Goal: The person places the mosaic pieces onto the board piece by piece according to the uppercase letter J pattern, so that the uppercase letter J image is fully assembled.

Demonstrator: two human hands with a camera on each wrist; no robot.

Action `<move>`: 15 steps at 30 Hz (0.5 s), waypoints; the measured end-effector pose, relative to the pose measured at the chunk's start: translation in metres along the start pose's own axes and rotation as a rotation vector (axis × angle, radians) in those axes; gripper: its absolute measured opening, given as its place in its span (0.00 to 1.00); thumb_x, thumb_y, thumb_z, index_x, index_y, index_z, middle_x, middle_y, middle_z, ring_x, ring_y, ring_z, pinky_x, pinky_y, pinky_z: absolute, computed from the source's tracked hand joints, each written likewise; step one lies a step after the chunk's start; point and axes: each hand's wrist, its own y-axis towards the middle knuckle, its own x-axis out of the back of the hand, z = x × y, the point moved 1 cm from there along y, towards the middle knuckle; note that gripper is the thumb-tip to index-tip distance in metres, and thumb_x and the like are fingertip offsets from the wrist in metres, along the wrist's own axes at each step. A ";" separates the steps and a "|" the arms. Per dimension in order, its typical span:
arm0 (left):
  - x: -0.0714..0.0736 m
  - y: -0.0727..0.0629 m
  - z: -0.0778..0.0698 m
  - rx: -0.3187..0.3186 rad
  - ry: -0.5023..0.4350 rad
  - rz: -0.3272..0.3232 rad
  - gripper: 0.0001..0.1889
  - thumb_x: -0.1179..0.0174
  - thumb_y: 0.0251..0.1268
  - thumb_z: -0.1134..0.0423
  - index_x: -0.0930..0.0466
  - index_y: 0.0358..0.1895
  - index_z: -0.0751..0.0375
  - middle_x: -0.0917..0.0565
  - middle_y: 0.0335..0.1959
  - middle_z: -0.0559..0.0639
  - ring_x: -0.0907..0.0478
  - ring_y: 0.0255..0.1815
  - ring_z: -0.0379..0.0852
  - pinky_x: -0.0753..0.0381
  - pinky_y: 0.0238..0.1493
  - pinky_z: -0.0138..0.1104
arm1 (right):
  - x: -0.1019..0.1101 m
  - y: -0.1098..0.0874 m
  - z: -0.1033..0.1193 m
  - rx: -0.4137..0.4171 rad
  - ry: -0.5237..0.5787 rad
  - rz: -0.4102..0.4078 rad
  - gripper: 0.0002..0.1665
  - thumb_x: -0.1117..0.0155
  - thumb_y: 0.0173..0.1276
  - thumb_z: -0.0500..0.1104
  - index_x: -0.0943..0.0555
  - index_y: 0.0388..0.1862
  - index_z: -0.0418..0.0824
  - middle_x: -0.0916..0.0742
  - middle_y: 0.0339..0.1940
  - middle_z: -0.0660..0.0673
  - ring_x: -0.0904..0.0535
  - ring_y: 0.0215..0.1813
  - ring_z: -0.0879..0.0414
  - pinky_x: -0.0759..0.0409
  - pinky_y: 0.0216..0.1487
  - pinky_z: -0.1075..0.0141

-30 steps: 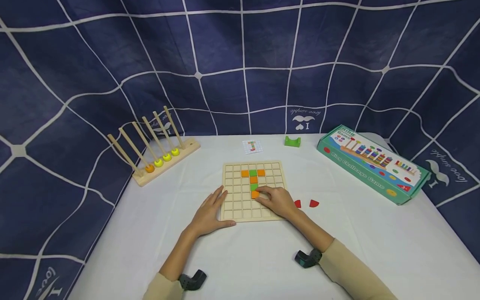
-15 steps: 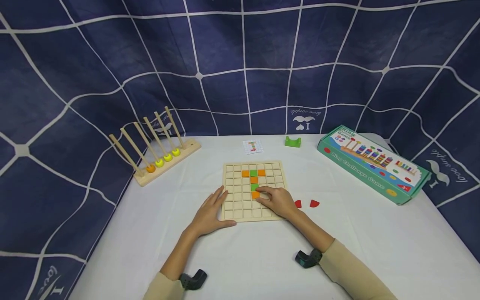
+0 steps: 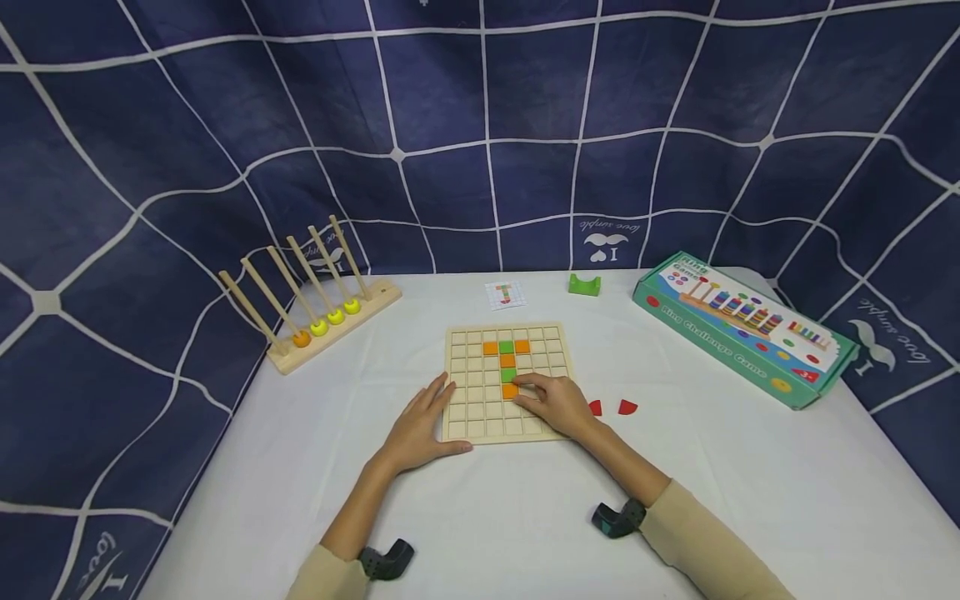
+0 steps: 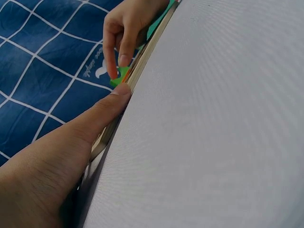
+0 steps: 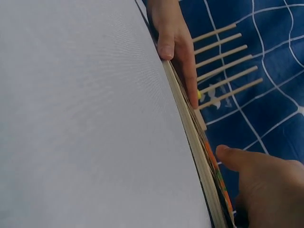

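Note:
A wooden grid board [image 3: 476, 414] lies on the white table. Orange and green square tiles form a T in its cells, with a green tile [image 3: 507, 346] at the middle of the top row. At the stem's lower end, my right hand [image 3: 557, 403] has thumb and index finger at opposite edges of an orange square tile [image 3: 509, 392], which lies in a cell. My left hand [image 3: 414, 429] rests with spread fingers at the board's left edge, its thumb [image 4: 111, 107] along the near edge. In the right wrist view the board shows edge-on, beside my right thumb [image 5: 230, 156].
Two red pieces [image 3: 627, 407] lie right of the board. Behind it are a pattern card [image 3: 506, 293] and a green block [image 3: 584, 285]. A pegged wooden stand [image 3: 337, 327] with yellow and orange beads stands left. A green game box [image 3: 742, 325] lies right.
The orange tile between my right fingertips has gone from slightly raised to lying flat in its cell. Both hands have stayed in nearly the same places.

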 end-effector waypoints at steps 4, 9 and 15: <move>-0.002 0.000 -0.001 -0.008 -0.001 -0.005 0.58 0.42 0.37 0.24 0.47 0.72 0.56 0.55 0.74 0.49 0.54 0.72 0.55 0.47 0.66 0.52 | 0.015 -0.009 -0.005 -0.006 0.020 -0.014 0.19 0.31 0.56 0.52 0.17 0.46 0.48 0.36 0.08 0.59 0.45 0.13 0.67 0.46 0.15 0.72; 0.000 0.001 -0.002 -0.023 -0.001 -0.005 0.58 0.42 0.38 0.25 0.48 0.72 0.57 0.54 0.74 0.51 0.54 0.72 0.55 0.47 0.66 0.52 | 0.045 -0.030 -0.023 -0.017 0.008 -0.060 0.19 0.30 0.56 0.51 0.17 0.46 0.47 0.36 0.09 0.60 0.45 0.13 0.68 0.45 0.15 0.72; 0.001 0.000 -0.002 -0.005 0.000 0.004 0.58 0.42 0.38 0.25 0.48 0.72 0.57 0.54 0.74 0.50 0.53 0.72 0.57 0.46 0.65 0.53 | 0.083 -0.064 -0.052 -0.029 -0.025 -0.117 0.20 0.27 0.53 0.46 0.17 0.46 0.46 0.37 0.09 0.60 0.47 0.14 0.68 0.47 0.14 0.72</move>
